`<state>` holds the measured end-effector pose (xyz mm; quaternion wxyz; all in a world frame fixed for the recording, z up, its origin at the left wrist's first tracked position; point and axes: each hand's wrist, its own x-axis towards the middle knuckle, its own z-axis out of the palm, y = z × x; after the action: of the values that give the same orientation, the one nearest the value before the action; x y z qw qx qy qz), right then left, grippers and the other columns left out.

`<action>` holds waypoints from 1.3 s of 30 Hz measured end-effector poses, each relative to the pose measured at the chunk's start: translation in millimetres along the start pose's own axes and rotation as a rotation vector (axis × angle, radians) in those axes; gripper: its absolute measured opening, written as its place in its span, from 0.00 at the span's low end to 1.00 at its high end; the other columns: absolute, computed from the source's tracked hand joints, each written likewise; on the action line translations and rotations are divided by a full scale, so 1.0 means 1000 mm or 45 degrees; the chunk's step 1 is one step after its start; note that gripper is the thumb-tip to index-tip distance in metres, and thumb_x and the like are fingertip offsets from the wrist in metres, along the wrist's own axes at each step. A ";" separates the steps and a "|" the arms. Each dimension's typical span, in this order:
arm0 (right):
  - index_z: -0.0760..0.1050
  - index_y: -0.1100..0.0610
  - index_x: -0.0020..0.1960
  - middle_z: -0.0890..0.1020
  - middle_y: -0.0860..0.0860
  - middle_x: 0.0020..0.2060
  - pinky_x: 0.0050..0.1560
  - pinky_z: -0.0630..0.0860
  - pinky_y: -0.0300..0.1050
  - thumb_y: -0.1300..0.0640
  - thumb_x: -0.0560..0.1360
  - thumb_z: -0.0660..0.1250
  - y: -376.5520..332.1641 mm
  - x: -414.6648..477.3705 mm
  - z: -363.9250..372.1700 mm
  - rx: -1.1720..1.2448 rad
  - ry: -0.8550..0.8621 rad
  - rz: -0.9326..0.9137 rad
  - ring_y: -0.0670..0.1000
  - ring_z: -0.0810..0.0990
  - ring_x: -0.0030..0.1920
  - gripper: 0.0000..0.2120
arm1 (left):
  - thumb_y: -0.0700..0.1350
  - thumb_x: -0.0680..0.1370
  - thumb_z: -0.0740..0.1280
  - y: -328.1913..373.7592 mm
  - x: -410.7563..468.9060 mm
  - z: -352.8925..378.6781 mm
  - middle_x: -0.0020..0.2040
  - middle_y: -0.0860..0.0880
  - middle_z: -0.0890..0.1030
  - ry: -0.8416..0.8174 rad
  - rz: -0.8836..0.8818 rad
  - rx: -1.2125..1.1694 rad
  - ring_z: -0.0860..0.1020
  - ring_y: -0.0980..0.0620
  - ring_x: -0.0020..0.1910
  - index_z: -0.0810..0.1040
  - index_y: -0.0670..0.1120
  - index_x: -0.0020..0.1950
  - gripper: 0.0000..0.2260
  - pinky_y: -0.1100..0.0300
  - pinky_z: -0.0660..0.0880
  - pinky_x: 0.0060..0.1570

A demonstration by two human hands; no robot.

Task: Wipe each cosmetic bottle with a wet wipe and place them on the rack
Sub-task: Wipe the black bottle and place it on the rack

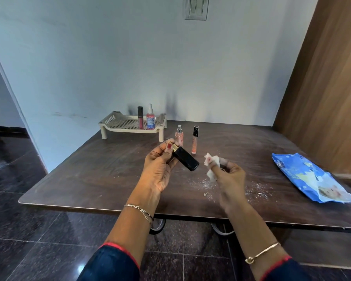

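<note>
Rack [109, 120], perforated beige plastic, stands upper-centre on the dark wood-grain worktop [89, 179]. Left hand [160, 167], grip curled round a glossy black rectangular bottle [185, 160] mid-frame; right hand [229, 179] beside it pinches a crumpled white wipe [215, 160].

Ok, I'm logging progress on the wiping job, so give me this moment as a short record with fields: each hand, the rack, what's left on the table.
left hand: holds the black bottle, tilted, above the table
right hand: pinches a crumpled wet wipe, close to the bottle, not touching
rack: holds the red gloss tube and pink spray bottle, both upright
left on table: pink perfume bottle and peach gloss tube, upright, right of the rack
wipes pack: blue, lying at the table's right side
</note>
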<state>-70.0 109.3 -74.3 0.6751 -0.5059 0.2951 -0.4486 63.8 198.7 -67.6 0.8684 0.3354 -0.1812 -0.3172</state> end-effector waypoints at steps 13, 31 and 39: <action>0.78 0.59 0.62 0.79 0.57 0.57 0.51 0.77 0.46 0.62 0.77 0.59 0.016 -0.006 0.027 -1.343 -0.331 -1.547 0.54 0.78 0.57 0.16 | 0.35 0.77 0.64 -0.004 -0.004 0.011 0.40 0.46 0.84 0.021 -0.004 0.044 0.83 0.53 0.38 0.80 0.38 0.50 0.06 0.61 0.81 0.36; 0.82 0.59 0.49 0.84 0.52 0.44 0.41 0.74 0.28 0.66 0.73 0.69 -0.003 -0.003 -0.016 -0.296 0.017 -0.492 0.38 0.81 0.41 0.07 | 0.35 0.78 0.61 0.019 -0.005 0.006 0.51 0.46 0.84 -0.263 0.118 0.193 0.78 0.49 0.60 0.80 0.42 0.51 0.08 0.54 0.71 0.65; 0.82 0.57 0.52 0.85 0.50 0.48 0.50 0.78 0.37 0.62 0.73 0.69 -0.027 0.000 0.019 0.082 -0.225 -0.117 0.45 0.82 0.50 0.09 | 0.40 0.75 0.62 0.015 -0.009 0.016 0.62 0.45 0.79 -0.398 0.029 0.247 0.77 0.48 0.62 0.77 0.43 0.52 0.08 0.50 0.71 0.61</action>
<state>-62.1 115.0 -42.2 0.6930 -0.5346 0.1965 -0.4419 54.8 205.5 -46.6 0.7967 0.3622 -0.3477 -0.3366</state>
